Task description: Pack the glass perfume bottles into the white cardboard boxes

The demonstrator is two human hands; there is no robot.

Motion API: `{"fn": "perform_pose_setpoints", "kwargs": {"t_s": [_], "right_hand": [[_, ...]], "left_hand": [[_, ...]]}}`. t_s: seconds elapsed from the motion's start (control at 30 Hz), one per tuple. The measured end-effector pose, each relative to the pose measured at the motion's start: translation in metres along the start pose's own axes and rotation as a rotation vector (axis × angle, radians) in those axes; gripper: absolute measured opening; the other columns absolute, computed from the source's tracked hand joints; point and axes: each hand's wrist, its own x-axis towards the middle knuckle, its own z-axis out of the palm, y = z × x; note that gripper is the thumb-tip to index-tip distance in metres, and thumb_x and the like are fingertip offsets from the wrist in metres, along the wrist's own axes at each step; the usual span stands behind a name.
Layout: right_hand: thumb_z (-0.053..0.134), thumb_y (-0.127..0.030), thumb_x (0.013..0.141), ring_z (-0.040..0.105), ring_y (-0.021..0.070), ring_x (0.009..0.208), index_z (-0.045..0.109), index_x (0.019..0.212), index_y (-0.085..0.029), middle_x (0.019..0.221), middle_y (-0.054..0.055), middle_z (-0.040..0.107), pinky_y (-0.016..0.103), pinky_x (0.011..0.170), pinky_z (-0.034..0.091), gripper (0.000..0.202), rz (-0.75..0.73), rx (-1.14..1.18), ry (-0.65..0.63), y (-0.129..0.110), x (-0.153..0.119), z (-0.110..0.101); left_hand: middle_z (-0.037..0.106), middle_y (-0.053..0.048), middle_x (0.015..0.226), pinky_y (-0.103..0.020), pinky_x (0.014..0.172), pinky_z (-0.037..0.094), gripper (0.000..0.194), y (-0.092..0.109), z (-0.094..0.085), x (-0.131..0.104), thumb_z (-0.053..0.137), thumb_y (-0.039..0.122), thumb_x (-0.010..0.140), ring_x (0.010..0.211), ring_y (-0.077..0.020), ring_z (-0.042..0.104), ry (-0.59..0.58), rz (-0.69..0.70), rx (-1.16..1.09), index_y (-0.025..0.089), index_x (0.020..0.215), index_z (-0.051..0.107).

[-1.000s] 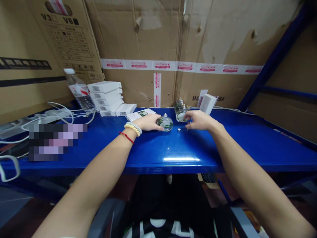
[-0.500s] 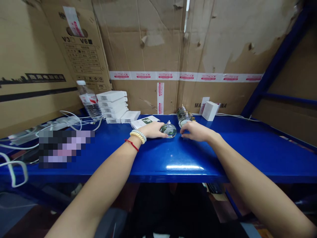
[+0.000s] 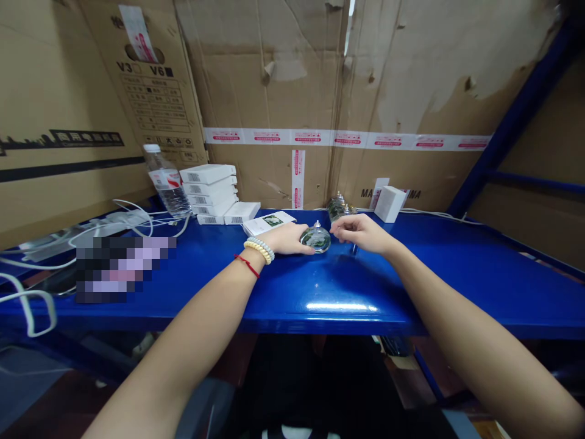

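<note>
My left hand is closed around the left side of a round, flat glass perfume bottle with a silver spray top. The bottle stands upright on the blue tabletop, greenish through the glass. Just to its right, my right hand hovers with fingers curled and pinched together. A small shiny dark piece shows under those fingers; what it is, and whether they hold it, is unclear. Behind the right hand runs a row of several similar bottles, partly hidden by it.
White boxes are stacked at the back left beside a water bottle. A printed white box lies near my left hand. Another white box stands at the back right. Cables cross the left side; cardboard walls the back.
My right hand has lifted slightly and drawn its fingers together. The perfume bottle in my left hand appears slightly further right. The view has shifted a little.
</note>
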Motion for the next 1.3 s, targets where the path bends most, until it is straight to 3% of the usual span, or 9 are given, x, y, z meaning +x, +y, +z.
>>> {"fn": "perform_pose_setpoints", "kwargs": {"t_s": [0.13, 0.37, 0.63, 0.8, 1.0, 1.2, 1.3], "right_hand": [[0.069, -0.032, 0.066, 0.051, 0.0095, 0.051, 0.067, 0.085, -0.014, 0.055, -0.004, 0.057, 0.024, 0.052, 0.04, 0.027, 0.033, 0.103, -0.007, -0.0037, -0.0015, -0.0025], [0.072, -0.036, 0.067, 0.059, 0.0115, 0.056, 0.067, 0.088, -0.014, 0.06, -0.001, 0.063, 0.025, 0.056, 0.045, 0.031, 0.065, 0.114, -0.045, -0.0044, -0.0034, -0.0042], [0.066, -0.044, 0.074, 0.052, 0.0091, 0.051, 0.061, 0.064, -0.015, 0.057, 0.0, 0.061, 0.023, 0.05, 0.039, 0.031, 0.112, 0.077, -0.078, -0.0073, -0.0043, -0.0079], [0.072, -0.032, 0.065, 0.051, 0.009, 0.056, 0.065, 0.076, -0.014, 0.062, -0.002, 0.06, 0.023, 0.055, 0.041, 0.022, 0.076, 0.049, -0.153, -0.0078, -0.0055, -0.0064], [0.068, -0.022, 0.063, 0.051, 0.0086, 0.056, 0.068, 0.077, -0.015, 0.064, -0.003, 0.061, 0.022, 0.055, 0.042, 0.016, 0.027, -0.093, -0.166, -0.0099, -0.0052, -0.0024], [0.069, -0.025, 0.064, 0.057, 0.0103, 0.047, 0.065, 0.079, -0.015, 0.061, -0.001, 0.064, 0.023, 0.047, 0.045, 0.018, 0.094, 0.075, -0.152, -0.0044, -0.0054, -0.0012], [0.072, -0.023, 0.06, 0.06, 0.0113, 0.051, 0.066, 0.08, -0.015, 0.065, 0.0, 0.067, 0.021, 0.046, 0.044, 0.022, 0.089, 0.132, -0.144, -0.0084, -0.0067, -0.0012]], "left_hand": [[0.068, -0.012, 0.103, -0.031, 0.07, 0.042, 0.057, 0.0014, -0.0023, -0.0028, 0.055, 0.065, 0.075, 0.087, -0.0256, 0.063, 0.011, -0.007, 0.001, 0.016, 0.105, 0.056], [0.068, -0.012, 0.102, -0.033, 0.075, 0.043, 0.043, -0.0018, 0.0037, 0.001, 0.054, 0.054, 0.081, 0.09, -0.0266, 0.064, 0.014, 0.008, 0.042, 0.016, 0.103, 0.055], [0.068, -0.012, 0.103, -0.032, 0.074, 0.043, 0.045, 0.0041, 0.0033, -0.0002, 0.053, 0.057, 0.082, 0.09, -0.0266, 0.064, -0.016, -0.002, 0.007, 0.017, 0.103, 0.054], [0.068, -0.012, 0.102, -0.032, 0.07, 0.042, 0.045, 0.0062, 0.002, -0.0005, 0.053, 0.056, 0.082, 0.087, -0.0265, 0.064, -0.016, 0.0, 0.041, 0.017, 0.103, 0.055], [0.068, -0.011, 0.099, -0.03, 0.069, 0.041, 0.044, 0.0071, 0.0009, -0.0003, 0.054, 0.054, 0.082, 0.084, -0.0245, 0.063, -0.022, -0.003, 0.04, 0.016, 0.103, 0.056], [0.068, -0.01, 0.099, -0.03, 0.07, 0.042, 0.045, 0.0063, 0.0008, 0.0006, 0.055, 0.056, 0.081, 0.083, -0.023, 0.063, -0.025, 0.001, 0.022, 0.017, 0.102, 0.055], [0.068, -0.011, 0.1, -0.03, 0.07, 0.042, 0.045, 0.0062, 0.0009, 0.0006, 0.054, 0.057, 0.081, 0.084, -0.0238, 0.064, -0.026, -0.006, 0.03, 0.017, 0.103, 0.056]]}}
